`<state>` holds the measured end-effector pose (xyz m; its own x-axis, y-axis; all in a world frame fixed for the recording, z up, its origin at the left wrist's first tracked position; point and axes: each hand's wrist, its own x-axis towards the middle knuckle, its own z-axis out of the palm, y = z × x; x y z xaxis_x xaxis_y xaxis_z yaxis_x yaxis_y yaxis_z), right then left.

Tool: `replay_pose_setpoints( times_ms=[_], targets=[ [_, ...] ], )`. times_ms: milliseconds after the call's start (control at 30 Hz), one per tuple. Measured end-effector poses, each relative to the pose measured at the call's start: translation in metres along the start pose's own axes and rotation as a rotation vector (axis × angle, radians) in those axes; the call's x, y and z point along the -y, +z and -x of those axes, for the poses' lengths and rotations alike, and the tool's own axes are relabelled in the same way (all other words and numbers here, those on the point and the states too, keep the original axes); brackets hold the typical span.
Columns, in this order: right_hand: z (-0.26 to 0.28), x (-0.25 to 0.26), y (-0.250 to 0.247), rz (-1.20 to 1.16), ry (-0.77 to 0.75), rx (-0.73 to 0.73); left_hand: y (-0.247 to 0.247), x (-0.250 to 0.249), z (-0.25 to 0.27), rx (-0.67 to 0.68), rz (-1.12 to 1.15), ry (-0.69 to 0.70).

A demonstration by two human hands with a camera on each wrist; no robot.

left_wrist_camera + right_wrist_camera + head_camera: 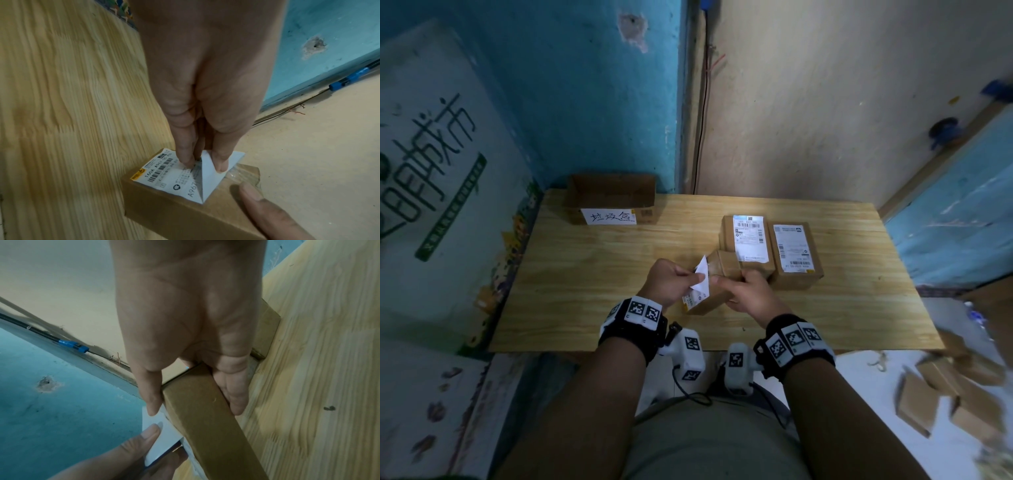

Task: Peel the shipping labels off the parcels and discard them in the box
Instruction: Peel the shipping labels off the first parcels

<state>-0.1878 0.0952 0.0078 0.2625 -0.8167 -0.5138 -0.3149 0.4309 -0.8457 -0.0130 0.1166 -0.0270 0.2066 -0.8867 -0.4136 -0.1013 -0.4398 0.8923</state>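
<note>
The main risk here, as I judge it, is the label [174,175] tearing: it is thin paper, about half lifted, and the near part with the barcode still lies stuck flat to the parcel [185,216]. A pull too steep or too quick could split it along the crease and leave a strip behind. A second risk is the sticky underside folding onto itself or clinging to the fingers [221,162], which would make it awkward to drop into the box [611,195] at the far left of the table [585,308]. The parcel could also twist if the right hand [751,294] loosens, since it is held tilted above the table rather than lying flat. The left hand [666,282] pinches the raised white corner of the label between thumb and fingertips, fingers pressed together on the paper; the peeled flap stands up and shows its blank back. The right hand clamps the brown parcel from the right, thumb [151,400] on its upper face just beside the label and fingers curled under the opposite side. Clear tape [242,173] shows on the cardboard beyond the flap. Two more parcels [770,250], their labels still on, sit side by side just beyond the hands, to the right of centre.
</note>
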Motion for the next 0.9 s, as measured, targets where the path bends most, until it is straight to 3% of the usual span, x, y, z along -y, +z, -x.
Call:
replay_pose_setpoints(
  times_ms=[900],
  targets=[
    [-0.0051, -0.0025, -0.0003, 0.030, 0.036, -0.021, -0.0035, 0.0046, -0.0032, 0.001, 0.117, -0.070]
  ],
)
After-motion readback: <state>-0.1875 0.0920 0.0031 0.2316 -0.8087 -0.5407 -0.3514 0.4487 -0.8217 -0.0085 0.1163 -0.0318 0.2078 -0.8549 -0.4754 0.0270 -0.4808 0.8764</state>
